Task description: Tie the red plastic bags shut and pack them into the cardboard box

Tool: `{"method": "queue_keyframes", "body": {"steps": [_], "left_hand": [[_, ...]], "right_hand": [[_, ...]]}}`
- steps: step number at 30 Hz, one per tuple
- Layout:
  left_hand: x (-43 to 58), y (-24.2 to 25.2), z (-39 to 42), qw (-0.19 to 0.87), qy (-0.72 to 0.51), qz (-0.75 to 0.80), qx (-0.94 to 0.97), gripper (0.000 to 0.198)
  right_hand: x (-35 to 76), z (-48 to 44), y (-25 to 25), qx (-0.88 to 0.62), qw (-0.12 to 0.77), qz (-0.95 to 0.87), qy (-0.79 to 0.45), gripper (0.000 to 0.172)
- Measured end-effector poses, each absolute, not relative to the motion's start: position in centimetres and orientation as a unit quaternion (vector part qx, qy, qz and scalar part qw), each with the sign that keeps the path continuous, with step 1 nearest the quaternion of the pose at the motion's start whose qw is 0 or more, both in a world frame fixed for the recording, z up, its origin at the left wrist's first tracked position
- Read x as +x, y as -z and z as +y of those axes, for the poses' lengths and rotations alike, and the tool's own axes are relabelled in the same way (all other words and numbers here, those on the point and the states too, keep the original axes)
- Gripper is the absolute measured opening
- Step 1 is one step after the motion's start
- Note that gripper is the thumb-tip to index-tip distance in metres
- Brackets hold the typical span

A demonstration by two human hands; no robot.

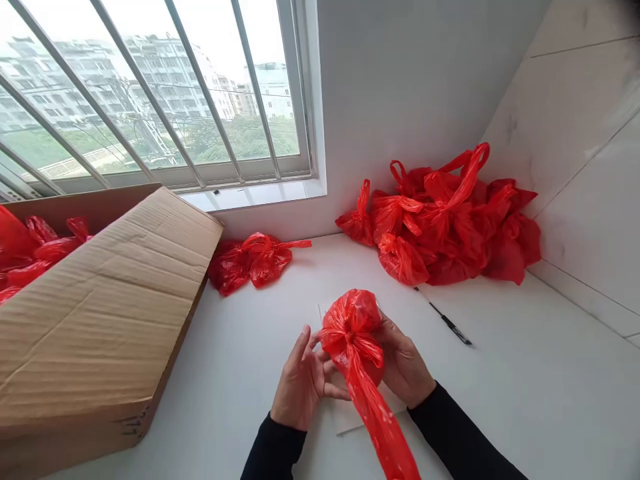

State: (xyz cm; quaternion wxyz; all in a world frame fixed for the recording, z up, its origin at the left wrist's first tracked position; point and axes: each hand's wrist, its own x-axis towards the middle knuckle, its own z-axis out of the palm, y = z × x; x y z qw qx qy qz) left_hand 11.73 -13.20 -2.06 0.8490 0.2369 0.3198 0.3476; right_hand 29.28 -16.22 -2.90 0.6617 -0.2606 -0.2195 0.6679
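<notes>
A knotted red plastic bag (356, 327) is held up in front of me, its long twisted tail hanging toward the bottom edge. What is inside the bag is hidden. My right hand (403, 360) grips its right side, with the fingers partly out of sight behind it. On the other side, my left hand (305, 377) has its thumb raised and fingers spread, the fingertips reaching to the bag's lower left. Beneath the hands lies a flat white piece (345, 417), mostly covered.
A cardboard box (115, 293) with red bags inside stands at the left. Small red bags (255, 260) lie beside it. A heap of knotted red bags (445, 227) sits in the right back corner, near a black pen (453, 327). A barred window (200, 100) is behind.
</notes>
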Motion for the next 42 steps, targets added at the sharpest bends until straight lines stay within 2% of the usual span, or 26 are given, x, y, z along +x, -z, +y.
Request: {"method": "queue_keyframes", "body": {"steps": [2, 5, 9, 11, 14, 21, 23, 28, 32, 37, 42], "left_hand": [[12.3, 2.4, -13.5, 0.837, -0.390, 0.315, 0.220, 0.042], [12.8, 3.0, -13.4, 0.760, -0.483, 0.358, 0.249, 0.046], [12.3, 3.0, -12.9, 0.718, -0.527, 0.368, 0.268, 0.048], [12.1, 2.9, -12.9, 0.720, -0.528, 0.367, 0.262, 0.045], [12.0, 2.8, -13.1, 0.724, -0.527, 0.365, 0.254, 0.041], [12.5, 2.8, -13.4, 0.723, -0.529, 0.353, 0.269, 0.040], [12.4, 2.8, -13.3, 0.715, -0.535, 0.350, 0.281, 0.039], [11.9, 2.6, -13.0, 0.725, -0.520, 0.346, 0.289, 0.046], [11.8, 2.5, -13.0, 0.724, -0.504, 0.359, 0.306, 0.046], [12.0, 2.1, -13.5, 0.723, -0.475, 0.377, 0.331, 0.036], [12.1, 2.3, -13.4, 0.752, -0.485, 0.324, 0.307, 0.030]], "right_hand": [[29.3, -16.2, 3.0, -0.260, 0.655, -0.206, -0.679, 0.030], [29.3, -16.1, 2.9, -0.286, 0.659, -0.210, -0.663, 0.029], [29.2, -16.4, 2.3, -0.349, 0.635, -0.261, -0.638, 0.047], [29.1, -16.4, 2.2, -0.375, 0.611, -0.318, -0.620, 0.047], [28.9, -16.1, 2.6, -0.392, 0.592, -0.377, -0.595, 0.035], [29.0, -16.0, 2.9, -0.409, 0.584, -0.376, -0.592, 0.015], [29.2, -16.2, 2.6, -0.409, 0.573, -0.366, -0.608, 0.017], [29.2, -16.6, 1.9, -0.365, 0.519, -0.399, -0.662, 0.038], [28.6, -16.9, 1.4, -0.377, 0.520, -0.436, -0.631, 0.034], [28.3, -16.9, 1.4, -0.380, 0.547, -0.447, -0.597, 0.041], [28.9, -16.4, 2.3, -0.418, 0.540, -0.426, -0.594, 0.024]]}}
